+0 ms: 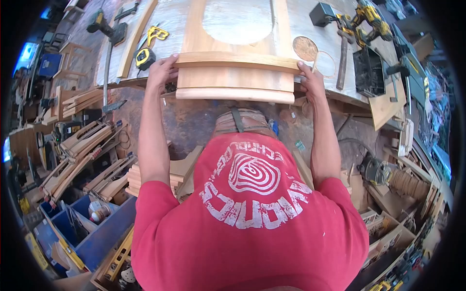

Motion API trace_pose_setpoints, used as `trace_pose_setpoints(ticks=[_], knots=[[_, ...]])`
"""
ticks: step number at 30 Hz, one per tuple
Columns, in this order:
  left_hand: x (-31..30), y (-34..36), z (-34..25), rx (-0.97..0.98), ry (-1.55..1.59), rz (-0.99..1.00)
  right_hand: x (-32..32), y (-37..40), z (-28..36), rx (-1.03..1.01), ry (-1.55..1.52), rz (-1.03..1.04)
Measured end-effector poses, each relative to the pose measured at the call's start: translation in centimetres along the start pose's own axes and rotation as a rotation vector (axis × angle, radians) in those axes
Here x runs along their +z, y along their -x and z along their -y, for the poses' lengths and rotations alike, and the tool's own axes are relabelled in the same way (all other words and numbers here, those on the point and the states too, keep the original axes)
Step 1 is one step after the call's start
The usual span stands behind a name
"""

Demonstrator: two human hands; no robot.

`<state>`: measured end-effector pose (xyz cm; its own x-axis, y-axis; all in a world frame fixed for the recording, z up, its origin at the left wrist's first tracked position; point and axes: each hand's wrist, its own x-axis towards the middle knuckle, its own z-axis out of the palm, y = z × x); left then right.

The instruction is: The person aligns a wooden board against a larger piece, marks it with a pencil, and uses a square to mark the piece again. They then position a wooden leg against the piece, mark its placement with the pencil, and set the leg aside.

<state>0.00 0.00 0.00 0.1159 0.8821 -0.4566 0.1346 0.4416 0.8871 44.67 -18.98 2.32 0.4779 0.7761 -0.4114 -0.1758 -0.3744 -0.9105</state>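
Note:
A narrow wooden strip (238, 60) lies crosswise over a wooden board (233, 80) at the near edge of the workbench. My left hand (163, 73) grips the strip's left end, thumb on top and fingers curled below. At the other end, my right hand (311, 81) holds it the same way, some fingers hidden underneath. A paler strip with a rounded edge (235, 94) runs along the board's near side. Beyond is a wooden panel (196, 33) with a large round opening. Close to my left hand lies a yellow-and-black tape measure (144, 58).
On the workbench (167, 14) are a yellow-handled tool (158, 34), a long wooden piece (138, 36), a clamp (108, 53), a hammer (343, 60), a yellow cordless drill (371, 22) and a black box (368, 72). Blue bins (104, 242) and stacked wood crowd the floor behind me.

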Motion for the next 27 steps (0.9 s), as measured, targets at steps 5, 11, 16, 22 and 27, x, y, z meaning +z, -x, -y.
trace_pose_setpoints(ticks=[5, 11, 16, 22, 27], knots=[[-1.4, -0.6, -0.2, 0.054, 0.007, 0.006, 0.8, -0.8, -1.5, -0.013, 0.014, -0.071], [-1.9, -1.3, -0.3, 0.053, 0.031, 0.026, 1.4, -1.0, -1.1, -0.087, 0.065, -0.111], [-2.3, -1.9, 0.2, 0.069, 0.053, 0.016, 1.8, -1.2, -1.0, -0.11, 0.073, -0.102], [-2.5, -2.2, 0.3, 0.04, 0.028, 0.047, 1.7, -1.3, -1.0, -0.114, 0.09, -0.103], [-2.2, -1.8, 0.0, 0.045, 0.074, 0.019, 1.5, -1.9, 0.2, -0.114, 0.206, -0.105]])
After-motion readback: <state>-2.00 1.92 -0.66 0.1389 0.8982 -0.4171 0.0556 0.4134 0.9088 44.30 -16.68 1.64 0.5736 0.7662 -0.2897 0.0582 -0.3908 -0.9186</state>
